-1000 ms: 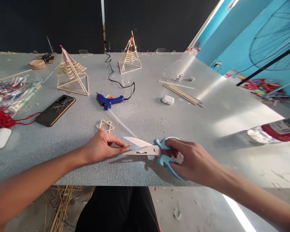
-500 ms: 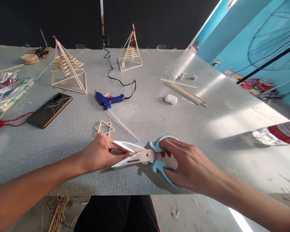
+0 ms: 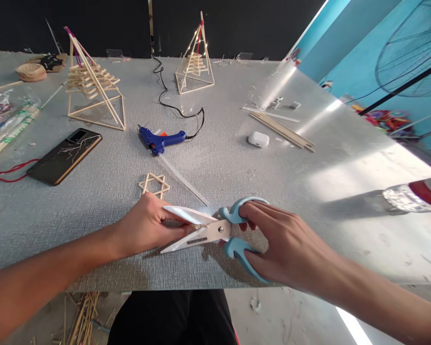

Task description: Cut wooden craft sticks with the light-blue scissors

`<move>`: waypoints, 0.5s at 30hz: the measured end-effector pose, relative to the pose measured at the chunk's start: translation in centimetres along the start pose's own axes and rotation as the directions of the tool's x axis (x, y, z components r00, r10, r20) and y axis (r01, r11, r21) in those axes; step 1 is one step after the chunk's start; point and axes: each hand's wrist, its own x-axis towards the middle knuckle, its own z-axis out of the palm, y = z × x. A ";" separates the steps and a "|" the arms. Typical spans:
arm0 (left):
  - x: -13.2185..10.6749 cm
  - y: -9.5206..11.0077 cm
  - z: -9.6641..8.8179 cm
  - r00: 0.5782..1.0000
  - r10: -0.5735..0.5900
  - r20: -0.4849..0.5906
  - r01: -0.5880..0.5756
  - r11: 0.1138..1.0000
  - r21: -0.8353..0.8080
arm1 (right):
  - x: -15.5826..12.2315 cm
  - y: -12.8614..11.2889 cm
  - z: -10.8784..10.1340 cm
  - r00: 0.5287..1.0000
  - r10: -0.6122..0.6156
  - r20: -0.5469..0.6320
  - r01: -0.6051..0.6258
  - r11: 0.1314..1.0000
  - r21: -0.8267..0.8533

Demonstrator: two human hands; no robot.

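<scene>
My right hand [image 3: 282, 239] grips the light-blue handles of a pair of scissors [image 3: 212, 232], whose blades stand apart and point left. Between the blades, close to the pivot, sits the tip of a small pale wooden stick [image 3: 199, 226]. My left hand [image 3: 145, 225] pinches that stick between thumb and fingers, which hide most of it. Just beyond the left hand, a six-pointed star of thin sticks [image 3: 163, 182] lies on the table. A blue glue gun [image 3: 168, 139] rests farther back, with a clear glue stick [image 3: 185, 181] trailing from it.
Two stick pyramids [image 3: 96, 120] [image 3: 196, 89] stand at the back. A black phone [image 3: 66, 155] and plastic packets [image 3: 7, 120] lie left. A white earbud case [image 3: 258, 139], flat sticks [image 3: 282, 131] and a bottle [image 3: 404, 198] are right. The front table edge runs below my hands.
The scissor blades have spread slightly wider around the stick. My view has tipped a little, so the things at the back sit higher. Both hands keep their grip.
</scene>
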 end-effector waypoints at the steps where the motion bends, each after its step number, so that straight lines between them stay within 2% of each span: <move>1: 0.0 0.0 0.0 1.000 0.005 0.000 -0.005 1.000 0.013 | 0.0 -0.1 0.0 1.000 0.001 0.002 -0.001 1.000 0.006; 9: 0.0 0.3 -0.1 1.000 -0.029 0.009 0.029 0.999 0.023 | -0.1 -0.1 -0.2 1.000 0.012 0.018 -0.013 1.000 0.006; 15: 0.1 0.3 0.0 1.000 -0.002 -0.022 0.003 0.999 0.045 | -0.2 0.0 -0.2 1.000 0.005 0.002 -0.005 1.000 -0.012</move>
